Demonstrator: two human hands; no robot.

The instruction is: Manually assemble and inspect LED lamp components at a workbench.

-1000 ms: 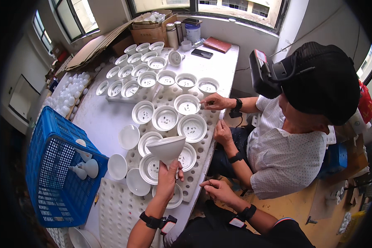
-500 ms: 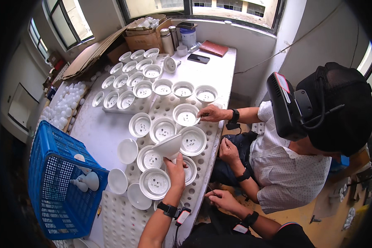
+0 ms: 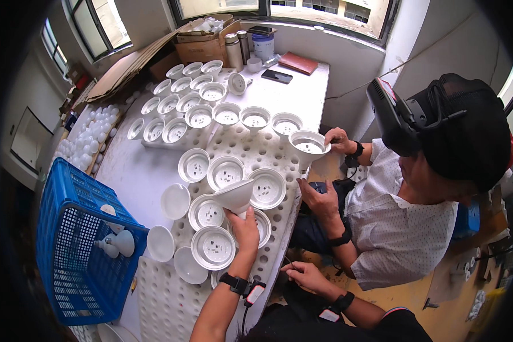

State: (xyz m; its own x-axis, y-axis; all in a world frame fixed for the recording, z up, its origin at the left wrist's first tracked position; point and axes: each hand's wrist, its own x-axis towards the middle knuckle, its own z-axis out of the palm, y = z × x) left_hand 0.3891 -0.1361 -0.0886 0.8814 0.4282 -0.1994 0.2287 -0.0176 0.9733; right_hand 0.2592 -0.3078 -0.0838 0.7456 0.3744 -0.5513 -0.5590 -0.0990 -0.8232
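Observation:
My left hand grips a white cone-shaped lamp housing, tilted with its side showing, above the other housings. Around it stand several white lamp housings, open side up, with small parts on the round plates inside; they sit on a white board full of holes. To its left lie white domed lamp covers. My right hand is low by the table's right edge, fingers curled together; whatever they hold, if anything, is too small to make out.
On the right a co-worker's hand holds another lamp housing at the table edge. A blue plastic crate with a few bulbs lies at the left. Further back are more housings, a phone, flasks and a cardboard box.
The co-worker has lifted a lamp housing off the board and drawn it right, over the table edge; their other hand has risen and opened. My hands stay nearly in place.

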